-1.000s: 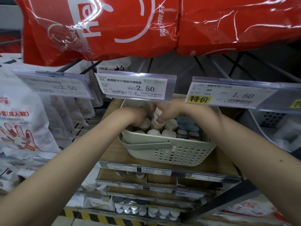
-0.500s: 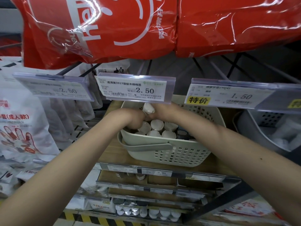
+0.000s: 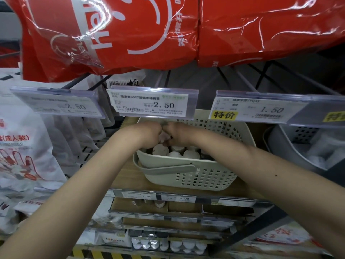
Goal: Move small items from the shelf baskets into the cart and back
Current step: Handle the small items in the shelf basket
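A shop, seemingly: price tags (image 3: 152, 104) front shelves (image 3: 186, 199) of packaged goods.

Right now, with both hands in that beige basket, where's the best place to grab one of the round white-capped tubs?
Probably by the cap rim, from straight above. The tubs stand upright, packed side by side in the basket, so only their round tops are exposed. Both hands, left and right, crowd the back left, so take a front one.

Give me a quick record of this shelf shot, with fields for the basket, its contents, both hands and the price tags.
basket: beige, perforated, on wooden shelf
contents: round white-topped containers
left hand: over basket, fingers curled, grip unclear
right hand: meets left hand, fingers curled, grip unclear
item between hands: small pale thing, blurred
middle tag: 2.50
right tag: 1.50, yellow label
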A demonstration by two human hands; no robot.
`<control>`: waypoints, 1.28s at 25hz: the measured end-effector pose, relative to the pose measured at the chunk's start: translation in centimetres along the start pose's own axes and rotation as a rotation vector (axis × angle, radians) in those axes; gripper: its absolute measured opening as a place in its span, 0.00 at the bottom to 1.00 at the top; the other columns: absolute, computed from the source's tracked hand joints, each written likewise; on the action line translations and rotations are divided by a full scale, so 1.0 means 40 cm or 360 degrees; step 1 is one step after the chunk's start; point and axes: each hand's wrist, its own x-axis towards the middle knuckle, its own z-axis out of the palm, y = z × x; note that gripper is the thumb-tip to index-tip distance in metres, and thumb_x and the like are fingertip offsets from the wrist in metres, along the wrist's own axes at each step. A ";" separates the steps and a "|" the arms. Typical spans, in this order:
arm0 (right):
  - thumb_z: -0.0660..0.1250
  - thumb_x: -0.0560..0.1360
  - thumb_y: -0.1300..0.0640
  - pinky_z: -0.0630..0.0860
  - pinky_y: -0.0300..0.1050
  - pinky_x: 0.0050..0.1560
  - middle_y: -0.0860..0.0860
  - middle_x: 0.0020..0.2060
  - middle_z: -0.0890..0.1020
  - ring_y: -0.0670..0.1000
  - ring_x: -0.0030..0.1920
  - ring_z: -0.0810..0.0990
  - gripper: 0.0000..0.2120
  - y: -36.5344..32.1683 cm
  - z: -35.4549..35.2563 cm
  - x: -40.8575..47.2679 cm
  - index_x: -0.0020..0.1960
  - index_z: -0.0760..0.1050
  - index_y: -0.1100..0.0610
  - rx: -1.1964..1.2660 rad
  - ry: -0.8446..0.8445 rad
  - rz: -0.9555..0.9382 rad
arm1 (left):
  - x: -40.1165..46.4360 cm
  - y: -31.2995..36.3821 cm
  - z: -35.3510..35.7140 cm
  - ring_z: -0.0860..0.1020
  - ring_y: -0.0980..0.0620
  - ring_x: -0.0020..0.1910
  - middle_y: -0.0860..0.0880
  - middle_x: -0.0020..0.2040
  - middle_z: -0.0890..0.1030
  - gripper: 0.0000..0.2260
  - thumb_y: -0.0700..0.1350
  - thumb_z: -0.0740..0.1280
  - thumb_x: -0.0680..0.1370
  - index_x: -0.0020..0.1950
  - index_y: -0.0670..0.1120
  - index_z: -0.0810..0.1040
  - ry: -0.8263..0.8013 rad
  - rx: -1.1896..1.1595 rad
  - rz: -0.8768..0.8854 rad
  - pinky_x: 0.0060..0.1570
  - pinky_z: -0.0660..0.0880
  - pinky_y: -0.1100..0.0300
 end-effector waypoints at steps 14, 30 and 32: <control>0.62 0.78 0.56 0.71 0.46 0.61 0.54 0.64 0.75 0.53 0.61 0.74 0.19 0.052 -0.092 -0.270 0.68 0.70 0.57 -0.0037 0.0195 0.0332 | 0.014 -0.003 0.025 0.75 0.47 0.58 0.46 0.63 0.77 0.15 0.42 0.57 0.80 0.65 0.46 0.75 -0.0064 0.0168 0.0127 0.58 0.73 0.54; 0.63 0.76 0.51 0.67 0.37 0.56 0.45 0.56 0.78 0.45 0.57 0.74 0.13 0.106 0.346 -1.374 0.59 0.76 0.52 0.0212 0.1222 0.1502 | -0.354 0.910 0.257 0.74 0.53 0.59 0.52 0.62 0.76 0.18 0.52 0.57 0.79 0.67 0.48 0.72 0.0534 -0.0469 0.1935 0.57 0.72 0.58; 0.65 0.77 0.54 0.64 0.32 0.53 0.40 0.56 0.75 0.43 0.58 0.72 0.12 0.110 0.445 -1.521 0.61 0.74 0.50 0.0389 0.1333 0.1884 | -0.370 1.071 0.333 0.69 0.54 0.65 0.54 0.67 0.71 0.20 0.52 0.57 0.81 0.72 0.50 0.66 0.0265 -0.0463 0.2008 0.62 0.67 0.60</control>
